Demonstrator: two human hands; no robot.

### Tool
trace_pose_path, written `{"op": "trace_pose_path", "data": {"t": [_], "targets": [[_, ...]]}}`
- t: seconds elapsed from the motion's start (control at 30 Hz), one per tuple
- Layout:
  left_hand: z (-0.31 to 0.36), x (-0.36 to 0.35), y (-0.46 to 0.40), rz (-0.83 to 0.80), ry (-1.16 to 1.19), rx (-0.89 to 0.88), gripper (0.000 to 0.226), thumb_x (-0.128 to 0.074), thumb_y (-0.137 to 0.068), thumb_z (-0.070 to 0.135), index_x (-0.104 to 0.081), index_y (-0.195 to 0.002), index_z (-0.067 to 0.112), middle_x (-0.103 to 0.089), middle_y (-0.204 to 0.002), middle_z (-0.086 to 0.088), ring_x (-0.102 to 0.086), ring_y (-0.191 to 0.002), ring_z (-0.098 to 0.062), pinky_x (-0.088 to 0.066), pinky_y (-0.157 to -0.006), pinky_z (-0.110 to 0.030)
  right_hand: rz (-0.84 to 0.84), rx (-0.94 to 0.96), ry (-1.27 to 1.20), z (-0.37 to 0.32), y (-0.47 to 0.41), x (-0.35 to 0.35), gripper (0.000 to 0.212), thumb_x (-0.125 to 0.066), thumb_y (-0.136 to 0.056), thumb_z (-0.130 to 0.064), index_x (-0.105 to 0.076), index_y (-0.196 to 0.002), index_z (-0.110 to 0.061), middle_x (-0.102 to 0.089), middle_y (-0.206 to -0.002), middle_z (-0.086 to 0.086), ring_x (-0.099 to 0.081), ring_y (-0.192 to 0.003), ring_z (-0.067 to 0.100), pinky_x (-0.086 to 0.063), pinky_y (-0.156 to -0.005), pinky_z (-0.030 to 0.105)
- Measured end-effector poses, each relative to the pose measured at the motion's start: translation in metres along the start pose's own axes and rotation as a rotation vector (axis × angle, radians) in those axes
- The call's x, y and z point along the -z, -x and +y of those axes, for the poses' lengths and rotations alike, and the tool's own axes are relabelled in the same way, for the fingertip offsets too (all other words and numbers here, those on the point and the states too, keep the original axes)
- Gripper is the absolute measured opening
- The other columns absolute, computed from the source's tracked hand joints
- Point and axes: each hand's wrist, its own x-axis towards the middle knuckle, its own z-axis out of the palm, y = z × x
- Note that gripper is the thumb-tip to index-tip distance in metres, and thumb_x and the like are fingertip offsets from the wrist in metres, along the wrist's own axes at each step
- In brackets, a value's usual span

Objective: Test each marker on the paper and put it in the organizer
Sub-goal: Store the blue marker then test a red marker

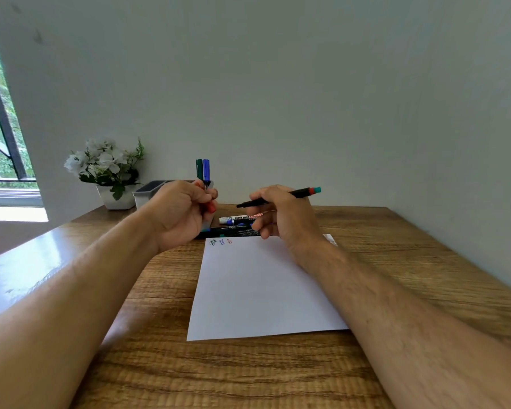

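Observation:
My right hand (278,214) holds an uncapped black marker (298,193) with a red and teal end, its tip pointing left above the table. My left hand (180,214) is closed on a red cap (211,206). The white paper (263,290) lies in front of me with green, blue and red scribbles (220,242) at its top left corner. A green marker (199,169) and a blue marker (206,170) stand upright in the organizer (148,192) behind my left hand. A whiteboard marker (236,220) and a black marker (230,231) lie beyond the paper.
A white pot of white flowers (109,172) stands at the back left next to the organizer. The wooden table (396,246) meets the wall at the back and on the right. A window (0,128) is at the far left.

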Motion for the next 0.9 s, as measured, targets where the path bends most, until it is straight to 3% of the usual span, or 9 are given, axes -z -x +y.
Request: {"op": "trace_pose_path", "data": {"t": [0.17,0.3,0.6,0.73,0.8,0.9], "targets": [[-0.007,-0.001,-0.005,0.105,0.238,-0.071,0.021,-0.049,-0.092,-0.009,-0.053,-0.1,0.01,-0.062,-0.094,-0.012,-0.067,-0.071,-0.016,-0.056,-0.069,-0.024,-0.04,0.024,-0.086,0.001,0.001,-0.002,0.011,-0.05,-0.094,-0.01,-0.055,-0.084,-0.009,-0.075,-0.073,0.013,-0.063,-0.048,0.022,-0.046,-0.04,0.024],[-0.008,-0.003,-0.007,0.134,0.303,-0.119,0.026,-0.053,-0.091,-0.01,-0.054,-0.113,0.005,-0.064,-0.107,-0.02,-0.073,-0.076,-0.019,-0.058,-0.069,-0.024,-0.072,0.046,-0.091,0.001,0.002,-0.003,0.014,-0.052,-0.097,-0.011,-0.052,-0.083,-0.011,-0.078,-0.081,0.011,-0.067,-0.053,0.022,-0.047,-0.041,0.023],[-0.009,-0.01,-0.004,0.07,0.172,-0.112,0.028,-0.051,-0.094,-0.008,-0.055,-0.12,0.004,-0.062,-0.096,-0.013,-0.07,-0.072,-0.014,-0.059,-0.069,-0.024,-0.077,0.072,-0.022,0.003,0.003,-0.006,0.011,-0.06,-0.097,-0.019,-0.06,-0.088,-0.014,-0.079,-0.087,0.006,-0.07,-0.056,0.021,-0.05,-0.043,0.025],[-0.009,-0.011,-0.003,0.079,0.193,-0.126,0.027,-0.055,-0.092,-0.006,-0.054,-0.117,0.005,-0.067,-0.091,-0.013,-0.072,-0.076,-0.017,-0.06,-0.068,-0.025,-0.051,0.073,-0.018,0.001,0.002,-0.005,0.003,-0.069,-0.091,-0.012,-0.07,-0.09,-0.015,-0.075,-0.076,0.006,-0.064,-0.051,0.02,-0.049,-0.042,0.024],[-0.01,-0.011,-0.002,0.084,0.204,-0.13,0.025,-0.058,-0.091,-0.004,-0.055,-0.115,0.004,-0.07,-0.089,-0.014,-0.074,-0.078,-0.019,-0.06,-0.067,-0.025,-0.039,0.084,-0.02,0.0,0.001,-0.005,0.009,-0.072,-0.088,-0.006,-0.071,-0.091,-0.015,-0.068,-0.066,0.004,-0.061,-0.049,0.018,-0.048,-0.043,0.024],[-0.011,-0.011,-0.002,0.088,0.206,-0.144,0.034,-0.062,-0.089,0.001,-0.055,-0.122,0.003,-0.074,-0.09,-0.016,-0.074,-0.082,-0.022,-0.059,-0.063,-0.022,-0.075,0.077,-0.078,-0.002,0.002,-0.004,0.006,-0.071,-0.088,-0.007,-0.072,-0.093,-0.011,-0.068,-0.065,0.004,-0.064,-0.054,0.021,-0.049,-0.044,0.025]]}}
